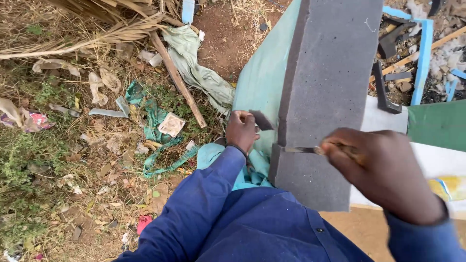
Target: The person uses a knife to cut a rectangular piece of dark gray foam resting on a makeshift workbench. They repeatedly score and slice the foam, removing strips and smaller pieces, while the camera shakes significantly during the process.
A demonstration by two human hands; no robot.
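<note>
A thick slab of dark grey foam [330, 73] stands in front of me, backed by teal fabric [262, 77]. My right hand [383, 172] grips a thin blade [301, 150] whose tip is pushed into a horizontal cut in the foam's face. My left hand [241, 130] pinches a small flap of grey foam [262, 120] at the slab's left edge, just above the cut. Both arms wear blue sleeves.
Dry grass, a wooden stick [177, 80], cloth scraps and litter cover the ground at left. A white board [388, 119] and green panel [439, 123] lie at right. Blue strips and foam offcuts [422, 53] are piled at top right.
</note>
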